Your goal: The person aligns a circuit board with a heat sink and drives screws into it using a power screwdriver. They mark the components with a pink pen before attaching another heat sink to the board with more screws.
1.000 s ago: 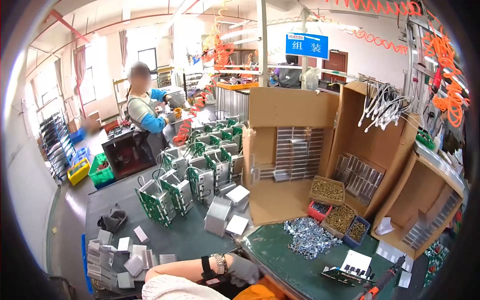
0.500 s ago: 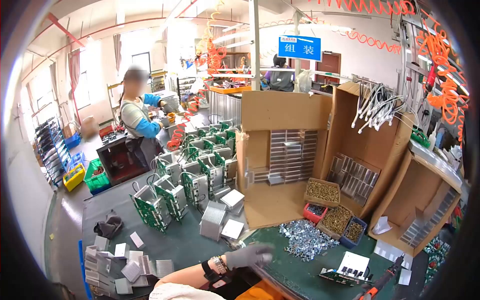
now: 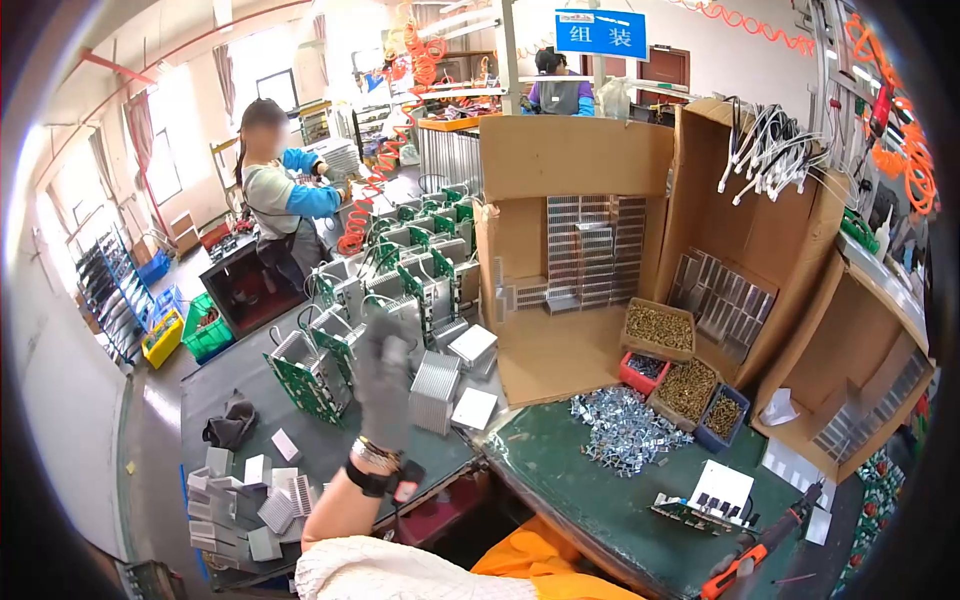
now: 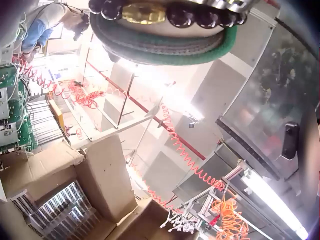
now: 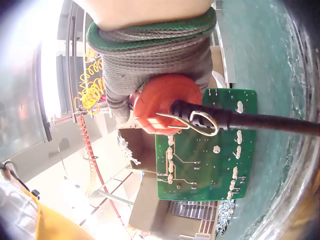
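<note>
I have the right hand point(image 5: 157, 57) clamped in its grey glove round an orange tool point(image 5: 165, 95), though the far side of the fingers is hidden from me. In my head view the tool lies at the lower right, near a circuit board point(image 5: 205, 170) that carries a white plate point(image 3: 722, 486). On the right wrist view the tool and its black cable point(image 5: 270, 122) block part of the board.

I see the left hand point(image 3: 385, 390) raised over the dark table, blurred, its fingers seemingly stretched out and apart from anything I can make out. Rows of board assemblies point(image 3: 430, 300) crowd the space beyond it, and a finned heat sink point(image 3: 434, 392) stands just to its right. Loose heat sinks point(image 3: 275, 512) and a dark cloth point(image 3: 230, 425) lie to its left.

Tall cartons point(image 3: 575, 155) wall off the far edge of the green table point(image 3: 540, 450). Before them I have a pile of metal clips point(image 3: 628, 428), brass screws point(image 3: 659, 328) in a tray and a blue tray point(image 3: 722, 418). White cables point(image 3: 765, 165) hang over one carton.
</note>
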`<state>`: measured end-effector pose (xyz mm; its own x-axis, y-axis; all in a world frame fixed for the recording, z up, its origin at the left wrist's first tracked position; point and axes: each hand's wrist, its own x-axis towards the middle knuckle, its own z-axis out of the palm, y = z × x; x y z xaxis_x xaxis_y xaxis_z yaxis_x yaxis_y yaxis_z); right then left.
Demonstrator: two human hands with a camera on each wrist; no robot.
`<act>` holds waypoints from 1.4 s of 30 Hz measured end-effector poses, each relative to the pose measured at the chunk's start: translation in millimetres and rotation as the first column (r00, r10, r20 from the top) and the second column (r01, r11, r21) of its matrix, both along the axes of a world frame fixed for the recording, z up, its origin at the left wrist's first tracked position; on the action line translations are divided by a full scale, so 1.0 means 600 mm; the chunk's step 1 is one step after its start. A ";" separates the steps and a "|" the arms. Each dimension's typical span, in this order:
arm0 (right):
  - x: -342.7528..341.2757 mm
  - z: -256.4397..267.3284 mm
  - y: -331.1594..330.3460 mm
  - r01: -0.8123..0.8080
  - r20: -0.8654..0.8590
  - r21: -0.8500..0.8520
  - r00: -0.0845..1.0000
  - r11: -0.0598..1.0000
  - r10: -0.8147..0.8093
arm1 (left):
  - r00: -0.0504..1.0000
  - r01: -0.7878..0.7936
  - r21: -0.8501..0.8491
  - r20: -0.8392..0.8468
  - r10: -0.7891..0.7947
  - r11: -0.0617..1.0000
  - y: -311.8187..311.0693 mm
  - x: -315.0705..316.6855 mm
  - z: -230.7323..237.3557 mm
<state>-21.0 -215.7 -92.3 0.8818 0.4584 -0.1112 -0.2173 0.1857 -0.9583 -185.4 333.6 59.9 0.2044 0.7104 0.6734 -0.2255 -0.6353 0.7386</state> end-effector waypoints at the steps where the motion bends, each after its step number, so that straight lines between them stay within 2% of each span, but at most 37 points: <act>1: -0.002 -0.001 0.004 0.001 -0.001 0.009 1.000 1.000 -0.001 | 0.980 0.078 0.112 -0.193 -0.055 0.991 -0.023 0.003 -0.015; 3: -0.001 0.002 0.009 -0.002 0.005 0.019 1.000 1.000 0.001 | 0.883 0.360 -0.033 -0.312 -0.351 0.933 -0.063 0.043 -0.085; 4: 0.005 0.006 0.012 -0.005 0.014 0.024 1.000 1.000 0.005 | 0.805 0.503 -0.057 -0.334 -0.491 0.863 -0.081 0.063 -0.128; 5: 0.014 0.010 0.017 -0.010 0.027 0.031 1.000 0.999 0.010 | 0.774 0.529 -0.118 -0.341 -0.534 0.841 -0.117 0.079 -0.162; 6: 0.022 0.014 0.022 -0.014 0.039 0.037 0.999 0.999 0.013 | 0.623 0.502 -0.294 -0.530 -0.575 0.814 -0.144 0.083 -0.152; 7: 0.021 0.020 0.024 -0.014 0.045 0.042 0.999 0.999 0.012 | 0.519 0.585 -0.430 -0.453 -0.725 0.688 -0.157 0.099 -0.206; 9: 0.011 0.029 0.016 0.008 0.051 0.048 0.999 0.999 -0.010 | 0.226 0.636 -0.495 -0.615 -0.756 0.593 -0.186 0.114 -0.261; 10: 0.003 0.032 0.009 0.027 0.050 0.049 0.998 0.998 -0.029 | 0.212 0.646 -0.496 -0.614 -0.760 0.581 -0.200 0.118 -0.272; 12: -0.024 0.033 -0.007 0.081 0.038 0.054 0.996 0.995 -0.083 | 0.165 0.709 -0.212 -0.878 -0.450 0.673 -0.227 0.122 -0.285; 14: -0.046 0.029 -0.012 0.165 0.041 0.087 0.985 0.982 -0.169 | 0.194 0.710 -0.153 -0.896 -0.399 0.688 -0.243 0.128 -0.291; 16: -0.091 0.038 -0.013 0.266 0.031 0.123 0.962 0.956 -0.272 | 0.166 0.739 -0.180 -0.885 -0.434 0.649 -0.246 0.130 -0.281; 17: -0.098 0.054 -0.006 0.347 -0.080 0.040 0.936 0.937 -0.343 | 0.152 0.717 -0.206 -0.886 -0.437 0.666 -0.244 0.130 -0.280; 18: -0.103 0.048 -0.002 0.370 -0.081 0.062 0.928 0.927 -0.365 | 0.154 0.686 -0.220 -0.887 -0.435 0.693 -0.241 0.131 -0.279; 22: -0.083 0.020 0.006 0.364 0.050 0.158 0.926 0.918 -0.375 | 0.189 0.715 -0.198 -0.869 -0.458 0.671 -0.238 0.132 -0.295; 25: -0.079 0.010 0.000 0.353 -0.029 0.180 0.935 0.918 -0.353 | 0.295 0.719 -0.126 -0.835 -0.464 0.684 -0.243 0.130 -0.293; 26: -0.076 0.007 0.000 0.346 -0.025 0.175 0.937 0.922 -0.347 | 0.300 0.714 -0.129 -0.832 -0.467 0.688 -0.243 0.128 -0.293; 28: -0.075 0.007 0.010 0.388 -0.026 0.232 0.919 0.892 -0.393 | 0.159 0.700 -0.221 -0.879 -0.450 0.679 -0.239 0.131 -0.282; 30: -0.058 -0.055 -0.035 0.238 -0.170 0.277 0.966 0.931 -0.197 | 0.069 0.665 -0.387 -0.819 -0.569 0.639 -0.233 0.133 -0.265; 32: -0.062 -0.053 -0.006 0.447 -0.115 0.357 0.893 0.821 -0.436 | 0.022 0.737 -0.459 -0.718 -0.696 0.497 -0.195 0.154 -0.293; 33: -0.057 -0.047 -0.001 0.429 -0.124 0.356 0.902 0.830 -0.412 | 0.047 0.696 -0.533 -0.635 -0.771 0.482 -0.192 0.155 -0.260; 34: -0.065 -0.024 0.002 0.411 -0.144 0.356 0.911 0.839 -0.386 | 0.142 0.658 -0.432 -0.734 -0.665 0.617 -0.189 0.163 -0.229; 36: -0.074 0.036 0.028 0.419 -0.068 0.268 0.906 0.867 -0.417 | 0.306 0.655 -0.317 -0.719 -0.624 0.686 -0.172 0.187 -0.226; 37: -0.074 0.044 0.032 0.422 -0.072 0.271 0.905 0.865 -0.419 | 0.319 0.656 -0.279 -0.740 -0.592 0.702 -0.160 0.202 -0.232; 38: -0.078 0.043 0.032 0.420 -0.071 0.279 0.906 0.864 -0.418 | 0.287 0.663 -0.297 -0.747 -0.599 0.687 -0.160 0.214 -0.223; 40: -0.083 0.038 0.026 0.415 -0.110 0.287 0.910 0.863 -0.400 | 0.327 0.696 -0.206 -0.762 -0.559 0.688 -0.160 0.244 -0.202; 42: -0.081 0.049 0.042 0.466 -0.072 0.332 0.880 0.820 -0.470 | 0.348 0.722 -0.160 -0.757 -0.553 0.673 -0.160 0.282 -0.207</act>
<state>-69.4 -190.4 -63.0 0.9999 -0.0022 -0.0159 -0.0118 0.5665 -0.8240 -16.1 237.3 -64.3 0.9868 0.0348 0.1579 -0.0950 -0.6654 0.7404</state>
